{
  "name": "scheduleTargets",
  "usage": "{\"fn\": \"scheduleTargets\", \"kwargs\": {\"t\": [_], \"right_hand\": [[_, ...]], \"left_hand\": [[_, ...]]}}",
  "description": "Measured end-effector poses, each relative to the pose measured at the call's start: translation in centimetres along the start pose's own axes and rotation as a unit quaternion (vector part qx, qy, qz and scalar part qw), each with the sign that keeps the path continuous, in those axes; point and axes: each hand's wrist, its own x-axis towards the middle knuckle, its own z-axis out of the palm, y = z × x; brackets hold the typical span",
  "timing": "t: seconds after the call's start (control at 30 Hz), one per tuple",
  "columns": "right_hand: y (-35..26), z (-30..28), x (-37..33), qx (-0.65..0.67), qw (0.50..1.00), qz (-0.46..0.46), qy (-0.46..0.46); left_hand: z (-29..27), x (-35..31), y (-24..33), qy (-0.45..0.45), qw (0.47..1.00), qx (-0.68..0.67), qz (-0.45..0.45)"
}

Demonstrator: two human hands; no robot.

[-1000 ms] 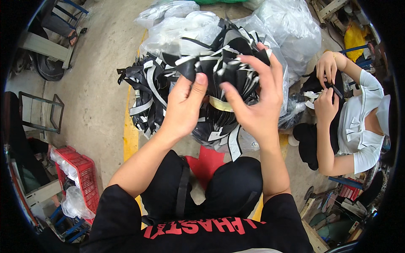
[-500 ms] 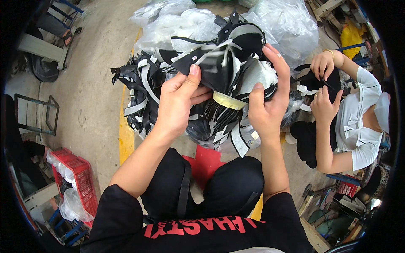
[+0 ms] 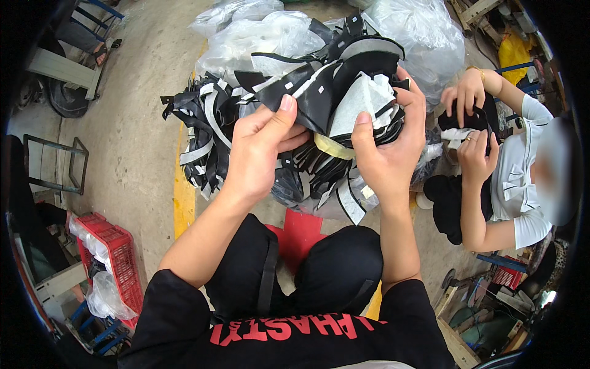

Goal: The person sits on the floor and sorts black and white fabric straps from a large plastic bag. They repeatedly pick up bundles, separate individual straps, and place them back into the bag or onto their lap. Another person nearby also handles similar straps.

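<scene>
My left hand (image 3: 261, 147) pinches the edge of a black cut piece (image 3: 307, 92) from a stack of black and white shoe-upper pieces. My right hand (image 3: 387, 150) cups that stack (image 3: 362, 98) from the right, thumb on a white lining face. A yellowish band (image 3: 332, 147) wraps the bundle between my hands. Below and to the left lies a larger heap of the same black and white pieces (image 3: 209, 132) on the floor.
Clear plastic bags (image 3: 270, 31) lie behind the heap. A person in a white top (image 3: 522, 184) sits at right, both hands on black pieces (image 3: 470, 120). A red crate (image 3: 114, 258) stands at lower left, a metal frame (image 3: 52, 163) at left, a yellow floor line (image 3: 183, 200).
Both hands lifted the bundle and turned it; my right hand shifted around to cup its right side while the left thumb slid onto the top black piece.
</scene>
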Motion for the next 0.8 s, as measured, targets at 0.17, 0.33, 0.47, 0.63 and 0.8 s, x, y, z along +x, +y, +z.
{"fn": "scheduleTargets", "kwargs": {"t": [0.17,0.33,0.47,0.63,0.8], "right_hand": [[0.2,-0.1,0.1,-0.003,1.0,-0.023,0.011],[-0.6,-1.1,0.1,-0.031,0.993,-0.117,-0.002],[-0.6,-1.4,0.0,0.044,0.974,-0.22,-0.014],[0.2,-2.3,-2.0,0.112,0.969,-0.213,-0.063],[-3.0,-3.5,-1.6,0.083,0.992,-0.09,-0.038]], "left_hand": [[-1.0,0.4,-0.4,-0.023,0.999,0.047,0.007],[-0.9,0.2,1.9,-0.061,0.997,-0.03,0.035],[-1.5,0.2,1.5,-0.047,0.993,-0.053,0.09],[-1.2,0.0,1.4,-0.052,0.976,0.128,0.167],[0.8,-1.5,2.4,-0.08,0.969,0.209,0.106]]}}
